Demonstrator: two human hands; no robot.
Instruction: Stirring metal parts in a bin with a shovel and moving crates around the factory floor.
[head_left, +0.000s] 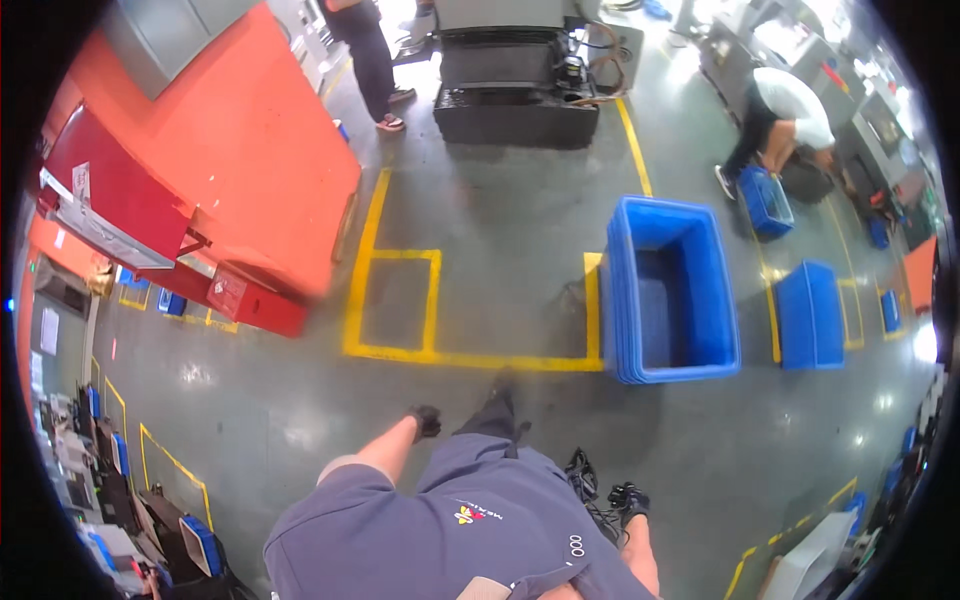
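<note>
My left hand (pixel 427 422), in a black glove, hangs over the floor beside my left leg. It is small and dark, and its fingers cannot be made out. Lower down, at my right side, my right hand (pixel 630 500) also wears a black glove. Its fingers look curled in, and I see nothing in them. Close beside it hangs a tangle of black cables (pixel 588 482) against my dark shirt. Ahead on the right stands a stack of nested blue plastic bins (pixel 612 290), the top one with no contents showing. Neither hand touches it.
Yellow lines (pixel 480 359) mark the grey floor ahead. A red-orange cabinet (pixel 240 140) stands left, a black machine base (pixel 515 122) far ahead. Another blue bin (pixel 808 315) is at right. One person (pixel 790 105) bends over a blue crate (pixel 765 200); another (pixel 365 60) stands far left.
</note>
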